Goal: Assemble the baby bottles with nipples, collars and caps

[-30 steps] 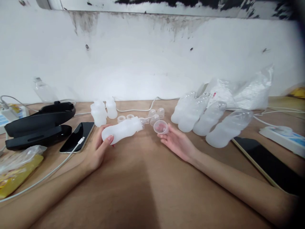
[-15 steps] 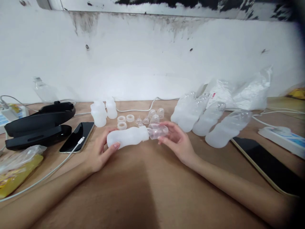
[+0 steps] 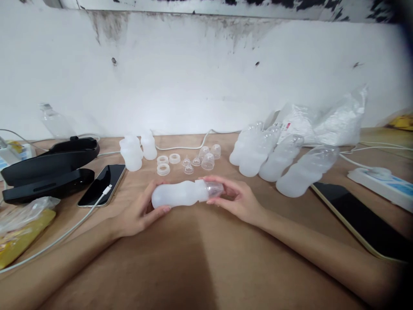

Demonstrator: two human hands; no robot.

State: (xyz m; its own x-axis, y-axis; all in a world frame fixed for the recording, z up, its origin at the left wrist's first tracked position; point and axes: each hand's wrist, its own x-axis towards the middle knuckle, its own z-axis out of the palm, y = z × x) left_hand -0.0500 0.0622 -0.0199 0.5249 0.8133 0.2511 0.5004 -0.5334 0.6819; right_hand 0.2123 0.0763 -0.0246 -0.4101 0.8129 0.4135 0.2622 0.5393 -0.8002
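brown wooden surface (image 3: 155, 267) spreads out under my forearms. just above it i hold a wavy, frosted white plastic bottle (image 3: 176, 194) on its side, mouth end to my right. half a second ago the clear, domed plastic cap (image 3: 214, 189) stood farther out from the bottle's collar; now it has slid up over the end, so the two seem nearly joined, though i can't tell whether it is seated. my left hand (image 3: 137, 217) wraps the base, thumb along the near side; my right hand (image 3: 241, 200) is clamped on the cap between thumb and fingers. beyond lie translucent white plastic rings (image 3: 163, 172), clear teat-shaped pieces (image 3: 189, 169) and clear domed covers (image 3: 208, 162); past them, uncapped frosted bottles (image 3: 131, 156) to the left, clear-topped frosted bottles (image 3: 292, 178) to the right, then a stained white wall (image 3: 187, 90).
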